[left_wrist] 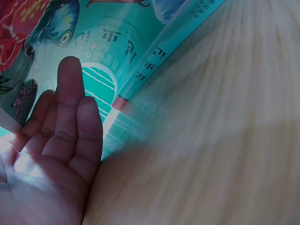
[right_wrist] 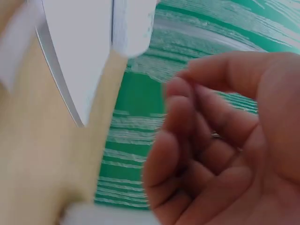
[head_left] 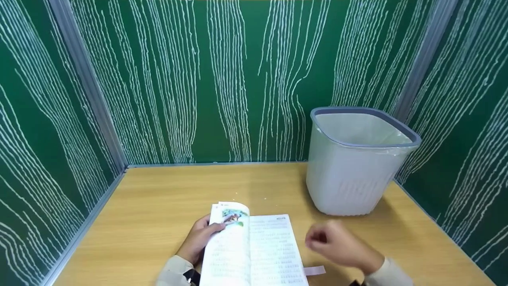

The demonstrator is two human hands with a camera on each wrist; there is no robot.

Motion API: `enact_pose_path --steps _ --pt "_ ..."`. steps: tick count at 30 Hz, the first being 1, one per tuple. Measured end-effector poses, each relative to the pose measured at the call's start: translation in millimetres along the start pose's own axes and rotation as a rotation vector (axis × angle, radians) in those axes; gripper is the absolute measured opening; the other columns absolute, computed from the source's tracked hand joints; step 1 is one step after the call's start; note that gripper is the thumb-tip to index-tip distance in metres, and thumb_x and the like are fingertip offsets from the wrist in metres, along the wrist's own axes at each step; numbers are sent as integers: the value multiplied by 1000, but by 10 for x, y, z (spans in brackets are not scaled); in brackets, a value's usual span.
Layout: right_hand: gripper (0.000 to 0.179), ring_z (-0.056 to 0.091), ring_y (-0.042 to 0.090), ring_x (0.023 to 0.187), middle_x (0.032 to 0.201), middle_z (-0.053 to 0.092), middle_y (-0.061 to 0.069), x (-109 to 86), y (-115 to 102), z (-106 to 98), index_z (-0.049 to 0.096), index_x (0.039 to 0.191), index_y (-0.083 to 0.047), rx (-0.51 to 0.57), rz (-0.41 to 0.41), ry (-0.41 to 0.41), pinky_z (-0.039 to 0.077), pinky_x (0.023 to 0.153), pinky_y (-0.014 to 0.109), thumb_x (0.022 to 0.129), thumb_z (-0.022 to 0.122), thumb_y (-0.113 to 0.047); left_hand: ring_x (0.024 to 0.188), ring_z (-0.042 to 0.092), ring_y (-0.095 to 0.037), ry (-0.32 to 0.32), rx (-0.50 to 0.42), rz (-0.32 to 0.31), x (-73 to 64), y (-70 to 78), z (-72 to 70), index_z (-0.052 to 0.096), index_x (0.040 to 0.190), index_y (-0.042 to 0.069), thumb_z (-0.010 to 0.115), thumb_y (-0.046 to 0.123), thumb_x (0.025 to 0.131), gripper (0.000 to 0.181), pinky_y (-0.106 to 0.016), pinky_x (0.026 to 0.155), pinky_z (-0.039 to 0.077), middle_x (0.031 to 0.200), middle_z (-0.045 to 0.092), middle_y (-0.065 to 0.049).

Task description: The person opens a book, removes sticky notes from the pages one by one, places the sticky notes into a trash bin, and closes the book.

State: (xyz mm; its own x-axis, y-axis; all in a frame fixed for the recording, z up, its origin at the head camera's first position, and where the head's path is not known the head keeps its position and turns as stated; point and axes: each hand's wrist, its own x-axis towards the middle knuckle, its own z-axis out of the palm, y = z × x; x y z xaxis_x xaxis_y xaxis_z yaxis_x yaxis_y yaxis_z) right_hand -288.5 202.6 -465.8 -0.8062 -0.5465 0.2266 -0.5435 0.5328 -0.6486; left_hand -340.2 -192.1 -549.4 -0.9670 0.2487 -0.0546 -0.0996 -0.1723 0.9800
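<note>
An open book (head_left: 274, 246) with printed pages lies at the near middle of the table. My left hand (head_left: 198, 238) grips its left side, the thumb on the page beside a small coloured picture and the fingers underneath. In the left wrist view, those fingers (left_wrist: 70, 112) lie against the teal illustrated cover (left_wrist: 112, 42). To the right of the book, apart from it, my right hand (head_left: 341, 244) is raised with curled fingers. The right wrist view shows its thumb and index finger close together, with nothing visible between them. A pale strip (head_left: 314, 270) sticks out from the book's right edge.
A white bin (head_left: 349, 178) with a grey rim (head_left: 365, 109) and a clear liner stands at the back right of the wooden table (head_left: 178, 186). Green panels (head_left: 222, 79) with white wavy lines enclose the back and sides. Tiny white specks lie behind the book.
</note>
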Motion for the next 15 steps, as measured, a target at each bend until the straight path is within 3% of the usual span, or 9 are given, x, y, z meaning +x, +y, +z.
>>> enact_pose_path --steps 7,15 --pt "21 44 -4 50 59 56 -20 -77 75 311 76 69 -18 -87 115 -100 38 45 17 88 71 -10 95 75 -23 17 17 -2 8 -7 -13 43 151 -3 68 19 96 64 -33 83 62 116 73 -13" --pt "28 40 1 49 55 50 -19 -101 81 419 70 61 -24 -126 225 -185 32 45 19 88 70 -17 97 75 -23 8 11 1 -2 -27 -29 43 150 -3 67 20 96 63 -34 85 62 116 73 -12"
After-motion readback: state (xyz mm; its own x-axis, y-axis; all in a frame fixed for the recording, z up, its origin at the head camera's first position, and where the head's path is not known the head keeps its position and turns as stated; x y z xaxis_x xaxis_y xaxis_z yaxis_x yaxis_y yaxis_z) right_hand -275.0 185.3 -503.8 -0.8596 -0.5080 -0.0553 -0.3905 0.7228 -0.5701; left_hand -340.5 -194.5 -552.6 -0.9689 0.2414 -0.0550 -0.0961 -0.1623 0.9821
